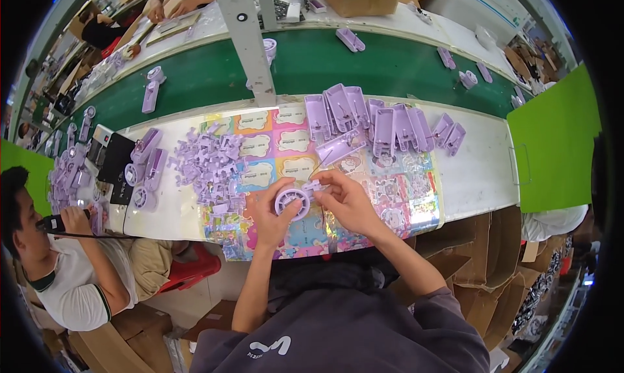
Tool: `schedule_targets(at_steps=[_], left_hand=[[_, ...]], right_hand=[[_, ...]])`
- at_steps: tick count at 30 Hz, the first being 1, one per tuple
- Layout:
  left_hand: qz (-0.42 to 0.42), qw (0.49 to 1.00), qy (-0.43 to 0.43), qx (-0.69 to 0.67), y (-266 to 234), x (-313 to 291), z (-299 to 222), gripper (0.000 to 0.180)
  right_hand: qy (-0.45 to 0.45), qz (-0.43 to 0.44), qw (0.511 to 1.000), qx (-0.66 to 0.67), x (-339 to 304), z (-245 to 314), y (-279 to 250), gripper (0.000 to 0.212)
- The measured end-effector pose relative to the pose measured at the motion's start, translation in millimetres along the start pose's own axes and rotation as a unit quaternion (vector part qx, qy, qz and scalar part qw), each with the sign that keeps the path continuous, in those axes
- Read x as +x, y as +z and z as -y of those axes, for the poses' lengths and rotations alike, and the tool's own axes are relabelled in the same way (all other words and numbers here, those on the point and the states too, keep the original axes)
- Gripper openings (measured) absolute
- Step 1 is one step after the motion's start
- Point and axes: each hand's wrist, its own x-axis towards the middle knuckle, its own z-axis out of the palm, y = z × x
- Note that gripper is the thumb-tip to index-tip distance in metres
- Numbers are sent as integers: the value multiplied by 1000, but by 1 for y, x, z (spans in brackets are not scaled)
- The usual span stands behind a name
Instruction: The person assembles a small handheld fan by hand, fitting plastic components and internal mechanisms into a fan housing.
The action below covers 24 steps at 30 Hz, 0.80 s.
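Over the sticker-covered part of the workbench, my left hand [275,215] grips a round lavender plastic housing [292,204] with a ribbed, open inside. Close to its right side, my right hand [344,200] pinches a small lavender plastic clip [313,186] between thumb and fingers. The clip is at the housing's upper right edge; whether the two touch I cannot tell. A thin wire [318,167] runs up near my right fingertips, toward a lavender trough-shaped shell [340,147] lying on its side. Left of my hands spreads a pile of small lavender clips [211,161].
Several lavender shells [393,127] stand grouped at the bench's back right. Behind runs a green conveyor belt [299,64] carrying scattered lavender parts, with a metal post [244,44] before it. At left, a seated person [78,262] holds a black tool. Cardboard boxes [487,256] stand at lower right.
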Motion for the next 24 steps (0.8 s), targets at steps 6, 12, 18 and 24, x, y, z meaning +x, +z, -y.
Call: schedule_targets(at_steps=[6,12,18,24], left_hand=[[76,997,9,16,2,-9,-18,52],[25,999,-27,36,40,-16,-31,19],[62,998,27,-17,52,-20,-35,12],[88,996,-1,-16,57,-22,-38,12]], right_hand=[[-42,-13,983,-177,-15,12,-2,32],[-166,-70,953,-244,-37,11,5,31],[-94,-56,983,-147,-58,22,-10,28],[-71,-76,990,-91,-73,11,-16,28]])
